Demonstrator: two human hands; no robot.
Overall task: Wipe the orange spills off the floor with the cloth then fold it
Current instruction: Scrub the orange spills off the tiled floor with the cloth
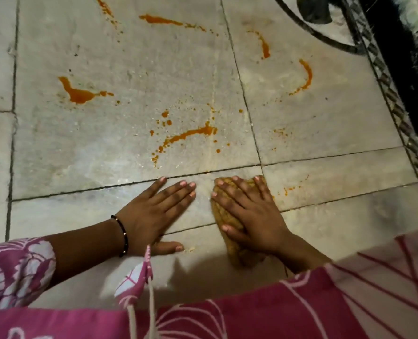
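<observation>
Early stage: right hand (pixel 253 216) presses flat, fingers straight, on cloth (pixel 230 216) on floor (pixel 80 152), left hand (pixel 154 211) flat and empty beside it, most spills (pixel 80 92) unwiped ahead, folding still left.

Smooth stone floor (pixel 129 69) tiles (faintly glossy); coarse knitted cloth (pixel 230 216); wet-looking orange spills (pixel 80 94).

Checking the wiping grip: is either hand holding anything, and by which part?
Nothing is gripped. The right hand presses flat, fingers spread, on top of the bunched cloth, covering most of it. The left hand rests flat on the bare floor.
</observation>
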